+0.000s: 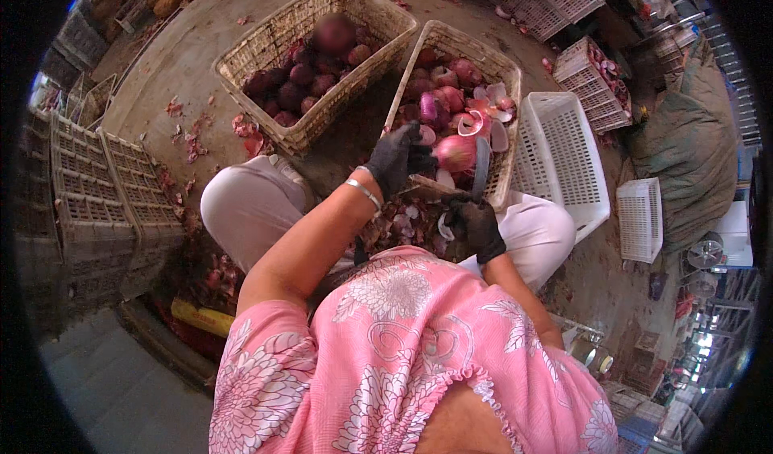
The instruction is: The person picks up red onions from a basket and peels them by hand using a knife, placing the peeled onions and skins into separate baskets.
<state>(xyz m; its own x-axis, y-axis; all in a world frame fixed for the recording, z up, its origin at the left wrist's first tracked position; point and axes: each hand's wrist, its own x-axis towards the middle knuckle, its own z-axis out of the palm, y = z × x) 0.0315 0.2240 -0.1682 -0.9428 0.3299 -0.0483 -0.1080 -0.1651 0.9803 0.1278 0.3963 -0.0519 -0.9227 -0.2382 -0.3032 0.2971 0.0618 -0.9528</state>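
Note:
My left hand [395, 158], in a black glove, reaches over the near left edge of the right-hand crate [514, 91]. Its fingers are beside a cut onion face [426, 135] and a large red onion [456, 153]; whether they grip either is unclear. My right hand [477, 224], also gloved in black, is closed at the crate's near edge around the lower end of a grey, blade-like tool [482, 167], which points away into the crate. Whole red onions, peeled ones and pale onion rings [471, 123] fill that crate. A pale onion piece [445, 227] lies by my right hand.
A second dirty plastic crate [374, 85] at the left holds dark red onions [302, 74]. White crates [564, 158] stand at the right, stacked crates [90, 182] at the far left. Onion skins [193, 146] litter the floor and the space between my knees.

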